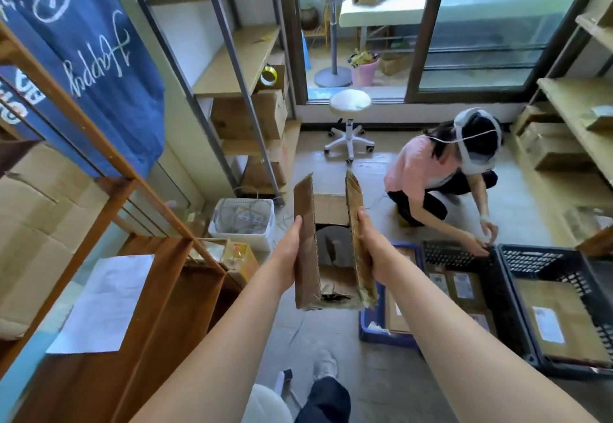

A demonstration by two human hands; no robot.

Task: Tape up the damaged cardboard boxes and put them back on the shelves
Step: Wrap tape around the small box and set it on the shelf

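Both hands, left hand (288, 250) and right hand (371, 246), pressed flat against opposite flaps of the open, torn cardboard box (333, 246), tape roll (268, 75) at eleven o'clock.

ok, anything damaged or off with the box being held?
Yes. The cardboard box between the left hand and right hand is untaped, side flaps standing up, and its near edge is torn and crumpled.
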